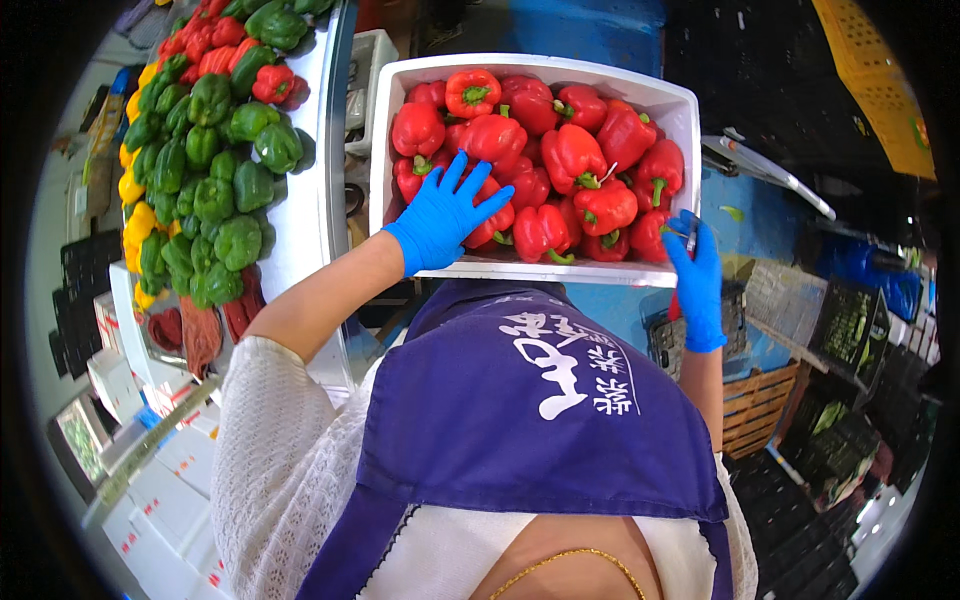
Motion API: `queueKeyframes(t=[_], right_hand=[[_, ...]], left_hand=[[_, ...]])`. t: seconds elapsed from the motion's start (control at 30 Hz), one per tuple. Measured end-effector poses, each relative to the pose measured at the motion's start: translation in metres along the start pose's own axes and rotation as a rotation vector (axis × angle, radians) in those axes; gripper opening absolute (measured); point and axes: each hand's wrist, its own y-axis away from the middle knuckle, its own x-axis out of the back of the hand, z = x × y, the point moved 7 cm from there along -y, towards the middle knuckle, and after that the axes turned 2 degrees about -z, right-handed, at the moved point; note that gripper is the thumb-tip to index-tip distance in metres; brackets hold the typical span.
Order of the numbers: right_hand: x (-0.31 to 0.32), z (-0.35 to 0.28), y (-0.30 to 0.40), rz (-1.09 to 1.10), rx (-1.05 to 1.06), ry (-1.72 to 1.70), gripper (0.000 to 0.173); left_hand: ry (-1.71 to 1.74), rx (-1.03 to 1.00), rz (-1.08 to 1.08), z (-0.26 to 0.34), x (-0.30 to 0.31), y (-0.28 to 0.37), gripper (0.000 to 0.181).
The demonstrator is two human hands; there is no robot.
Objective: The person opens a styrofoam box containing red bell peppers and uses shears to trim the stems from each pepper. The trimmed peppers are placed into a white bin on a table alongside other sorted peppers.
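In front of me stands a white foam box (385,150) full of red bell peppers (573,156) with green stems. My left hand (444,217), in a blue glove, lies palm down over the peppers at the box's near left corner. Its fingers are spread, and a red pepper (491,225) shows under them. At the near right corner my right hand (697,281), also gloved in blue, is closed around a small cutting tool (675,306). A red handle and a bit of metal show; its exact kind is partly hidden by the fingers.
On the left, a white table (300,225) bears a heap of green bell peppers (214,199), with red and yellow ones. Another foam box (367,90) stands behind. To the right are a yellow crate (874,82), a wooden pallet (759,409) and a black crate (851,330).
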Motion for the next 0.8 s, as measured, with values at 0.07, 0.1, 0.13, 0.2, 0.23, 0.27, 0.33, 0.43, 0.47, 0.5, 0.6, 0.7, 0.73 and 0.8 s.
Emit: queueKeyframes(t=[0.07,0.1,0.13,0.2,0.23,0.27,0.33,0.43,0.47,0.5,0.6,0.7,0.73,0.8], right_hand=[[-0.053,-0.024,0.012,-0.076,-0.024,-0.086,0.048],[-0.073,-0.03,0.016,-0.108,-0.032,-0.089,0.049],[-0.091,-0.034,0.019,-0.125,-0.013,-0.052,0.051],[-0.122,-0.041,0.023,-0.164,0.027,0.019,0.056],[-0.134,-0.045,0.024,-0.164,0.013,0.012,0.058],[-0.143,-0.049,0.026,-0.164,-0.001,0.006,0.06],[-0.145,-0.054,0.026,-0.157,-0.009,0.015,0.063],[-0.141,-0.047,0.033,-0.104,-0.02,0.008,0.063],[-0.139,-0.051,0.034,-0.096,-0.009,0.042,0.063],[-0.138,-0.056,0.036,-0.086,0.0,0.075,0.063],[-0.14,-0.073,0.042,-0.123,0.01,0.196,0.064],[-0.143,-0.075,0.043,-0.143,0.036,0.267,0.065],[-0.143,-0.073,0.043,-0.133,0.026,0.268,0.065],[-0.141,-0.065,0.041,-0.093,0.051,0.272,0.065]], left_hand=[[-0.026,-0.064,-0.079,-0.012,0.008,0.004,0.098],[-0.034,-0.101,-0.113,-0.018,0.01,0.002,0.1],[0.012,-0.131,-0.082,-0.024,0.003,-0.005,0.097],[-0.013,-0.19,-0.08,-0.028,-0.005,-0.017,0.095],[-0.027,-0.217,-0.08,-0.029,-0.005,-0.02,0.094],[-0.072,-0.244,-0.058,-0.033,-0.002,-0.019,0.09],[-0.01,-0.283,-0.114,-0.038,-0.003,-0.029,0.087],[0.179,-0.269,-0.144,-0.046,0.012,-0.044,0.084],[0.258,-0.251,-0.145,-0.049,0.018,-0.048,0.083],[0.439,-0.248,-0.09,-0.051,0.022,-0.052,0.082],[1.02,-0.148,-0.028,-0.059,0.027,-0.059,0.083],[1.211,-0.116,0.027,-0.055,0.044,-0.067,0.084],[1.201,-0.114,0.01,-0.053,0.05,-0.068,0.083],[1.113,-0.142,0.021,-0.051,0.051,-0.072,0.084]])
